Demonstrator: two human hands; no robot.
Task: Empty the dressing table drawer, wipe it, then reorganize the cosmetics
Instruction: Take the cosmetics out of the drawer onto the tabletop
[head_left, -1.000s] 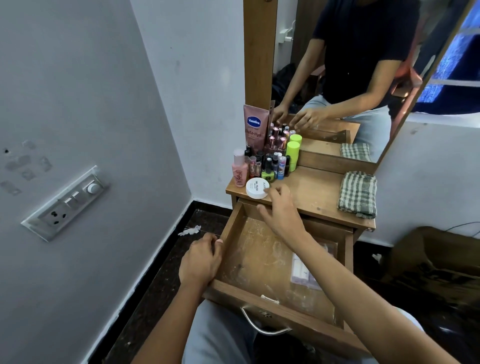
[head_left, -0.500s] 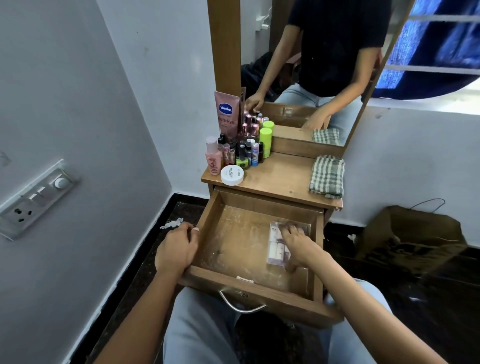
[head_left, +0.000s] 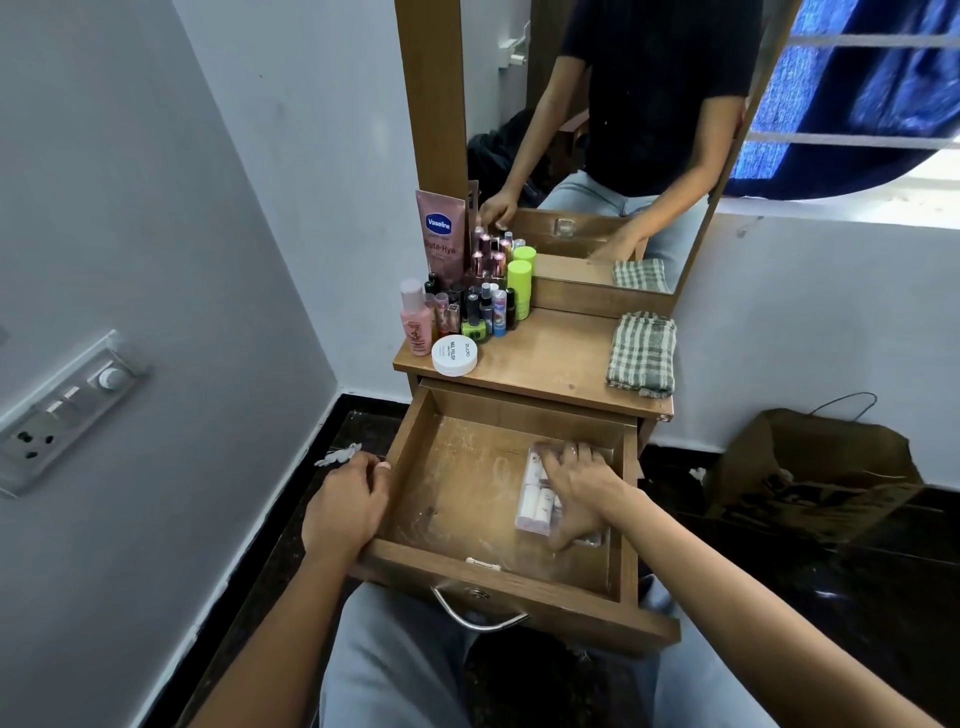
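Down in the right half of the open drawer (head_left: 457, 483), the right hand (head_left: 576, 486) lies over a clear packet (head_left: 535, 499) of small white and pink tubes, which looks to be the last thing left inside. Its fingers (head_left: 563, 454) are spread and bent over the packet's far end, with the thumb down at the near end, so the hand spans it in what looks like a grasp about to lift. The left hand (head_left: 345, 501) holds the drawer's left wall, fingers curled over the rim and the thumb on top.

Everything else stands on the table (head_left: 545, 358) above. A tight cluster of cosmetics (head_left: 478, 306) fills the back left corner, with a Vaseline tube (head_left: 440, 236) leaning against the mirror frame, a pink bottle (head_left: 415, 325) at the left edge and a white round jar (head_left: 453, 355) close to the front edge. A folded checked cloth (head_left: 641, 353) lies well apart on the right.

Emptying looks nearly done, and the risks lie in the lift. The wrapper seems slick and loose, so a grip at only the two ends could let it sag or slip back into the drawer. Setting it down among the crowded bottles could knock the upright ones over. The white jar, being so near the edge, could be nudged off into the drawer. The drawer is drawn far out, so a heavy downward lean from the left hand might tilt it.
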